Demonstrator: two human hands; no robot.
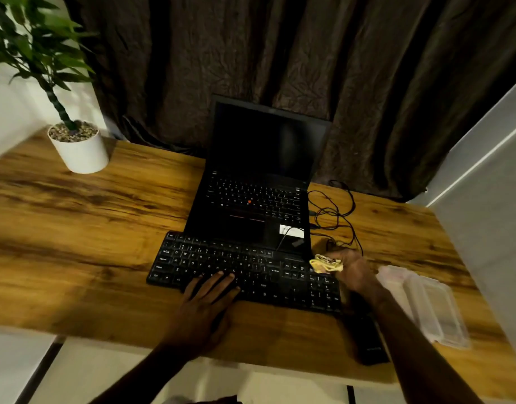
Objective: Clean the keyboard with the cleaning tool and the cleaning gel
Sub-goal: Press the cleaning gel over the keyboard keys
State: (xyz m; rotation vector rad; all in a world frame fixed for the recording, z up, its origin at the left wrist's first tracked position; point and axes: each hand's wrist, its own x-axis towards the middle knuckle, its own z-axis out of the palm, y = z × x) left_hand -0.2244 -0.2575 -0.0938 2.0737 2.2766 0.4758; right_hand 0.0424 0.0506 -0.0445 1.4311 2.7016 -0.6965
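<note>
A black external keyboard (251,269) lies on the wooden desk (90,228) in front of an open laptop. My left hand (205,304) rests flat on the keyboard's lower middle keys, fingers spread, holding nothing. My right hand (357,274) hovers over the keyboard's right end and grips a yellowish lump of cleaning gel (326,263). The gel hangs just above the number pad keys; whether it touches them I cannot tell. No separate cleaning tool shows clearly.
A black laptop (259,182) stands open behind the keyboard. Tangled black cables (335,217) lie to its right. A clear plastic container (425,304) sits at the desk's right side, a dark flat object (367,339) beside my right forearm. A potted plant (79,147) occupies the far left corner.
</note>
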